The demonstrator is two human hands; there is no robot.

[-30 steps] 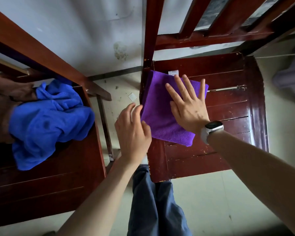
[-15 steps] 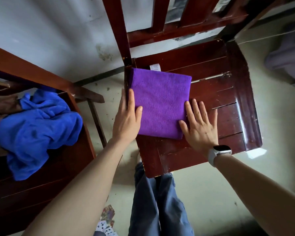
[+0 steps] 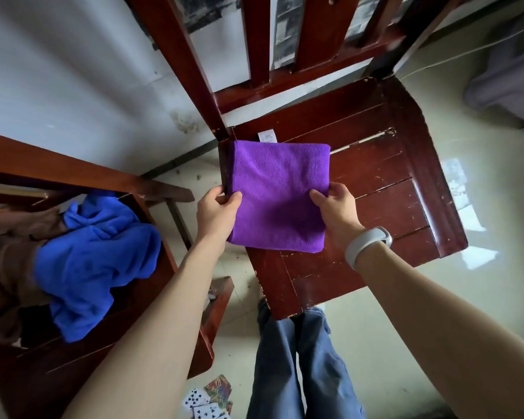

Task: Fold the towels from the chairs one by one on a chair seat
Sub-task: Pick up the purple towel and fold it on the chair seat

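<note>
- Wooden chair seat fills two o'clock.
- Folded purple towel lies on its left side.
- Left hand and right hand, flat moments ago, now pinch its side edges: fold done, ready to lift.
- Blue towel waits at nine o'clock.

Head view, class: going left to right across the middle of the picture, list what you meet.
Brown cloth → blue towel → left hand → purple towel → right hand → chair seat.

My folded square terry towel is plain purple, on a dark reddish-brown wooden chair seat. The crumpled soft towel is solid blue; my plastic wristband is white.
</note>
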